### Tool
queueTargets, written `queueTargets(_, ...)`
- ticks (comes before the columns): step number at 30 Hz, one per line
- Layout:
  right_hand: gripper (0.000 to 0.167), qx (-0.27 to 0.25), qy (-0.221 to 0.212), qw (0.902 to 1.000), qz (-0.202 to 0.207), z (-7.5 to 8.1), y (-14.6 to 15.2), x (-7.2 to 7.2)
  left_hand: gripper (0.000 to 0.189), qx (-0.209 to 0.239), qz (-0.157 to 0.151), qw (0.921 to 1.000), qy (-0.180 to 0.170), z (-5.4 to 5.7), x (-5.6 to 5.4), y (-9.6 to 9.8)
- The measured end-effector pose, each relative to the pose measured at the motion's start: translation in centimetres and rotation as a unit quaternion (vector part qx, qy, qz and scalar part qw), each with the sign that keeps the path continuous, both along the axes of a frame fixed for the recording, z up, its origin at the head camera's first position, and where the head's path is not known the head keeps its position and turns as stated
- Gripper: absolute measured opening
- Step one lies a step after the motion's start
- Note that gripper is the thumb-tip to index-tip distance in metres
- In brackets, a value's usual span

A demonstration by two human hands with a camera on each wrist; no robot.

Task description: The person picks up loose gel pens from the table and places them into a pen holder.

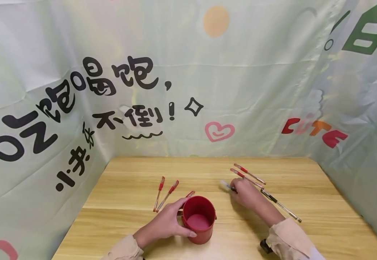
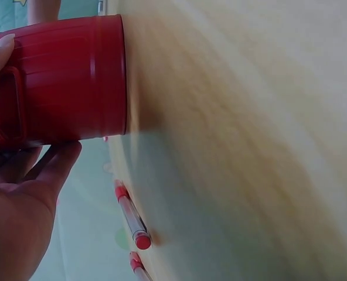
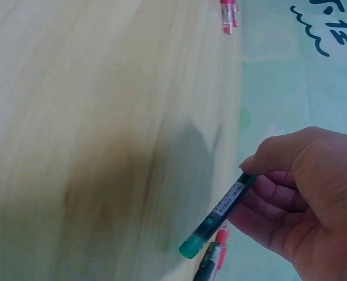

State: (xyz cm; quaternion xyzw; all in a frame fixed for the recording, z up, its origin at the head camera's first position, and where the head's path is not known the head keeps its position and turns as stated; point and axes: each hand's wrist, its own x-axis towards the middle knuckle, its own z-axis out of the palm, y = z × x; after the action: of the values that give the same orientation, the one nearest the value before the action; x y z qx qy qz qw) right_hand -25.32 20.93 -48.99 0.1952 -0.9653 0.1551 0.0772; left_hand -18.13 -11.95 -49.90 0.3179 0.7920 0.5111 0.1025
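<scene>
My left hand (image 1: 166, 222) grips a small red bucket (image 1: 204, 235) from its left side, thumb in front and fingers behind. The bucket stands upright on the table; in the left wrist view its ribbed wall (image 2: 68, 82) and side handle show. My right hand (image 1: 246, 194) pinches a pen (image 3: 217, 215) between thumb and fingers. This pen has a dark barrel with a label and a green end, and it is held just above the table. A black pen (image 1: 280, 205) lies close to my right wrist, and two red pens (image 1: 249, 174) lie beyond that hand.
Two red-capped pens (image 1: 163, 196) lie left of the bucket, and another red pen (image 1: 190, 194) is partly hidden behind it. All rest on a wooden table (image 1: 126, 173). Printed fabric walls (image 1: 175, 43) enclose the table at the back and sides.
</scene>
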Motion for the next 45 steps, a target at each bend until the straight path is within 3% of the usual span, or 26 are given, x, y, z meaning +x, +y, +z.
queueTargets(6, 0.016, -0.009, 0.015, 0.9998, -0.013, 1.3, -0.1, 0.6, 0.102, -0.021, 0.006, 0.9997, 0.012, 0.0, -0.4, 0.4)
queueTargets(14, 0.021, -0.065, 0.032, 0.9974, 0.006, 3.6, -0.3, 1.7, 0.111, -0.046, 0.009, 0.9987, 0.018, 0.3, -0.9, 1.1)
queueTargets(21, 0.036, -0.143, 0.016, 0.9896, 0.011, 5.4, -0.2, 3.0, 0.090, -0.028, -0.020, 0.9993, 0.012, 0.5, -1.5, 2.2)
queueTargets(27, 0.044, -0.183, 0.041, 0.9823, 0.012, 6.6, -0.1, 3.6, 0.085, -0.010, -0.034, 0.9993, 0.008, 0.5, -2.0, 2.9)
queueTargets(34, 0.031, -0.238, 0.074, 0.9674, 0.044, 7.8, -0.2, 4.0, 0.087, -0.002, -0.048, 0.9988, 0.009, 0.3, -2.7, 3.5)
queueTargets(39, 0.025, -0.280, 0.084, 0.9559, 0.032, 8.9, -0.7, 4.6, 0.091, -0.011, -0.041, 0.9990, 0.014, 0.3, -3.0, 3.8)
queueTargets(45, 0.022, -0.358, 0.064, 0.9308, 0.037, 9.7, -1.8, 5.3, 0.091, -0.018, -0.032, 0.9992, 0.013, 0.2, -3.1, 4.0)
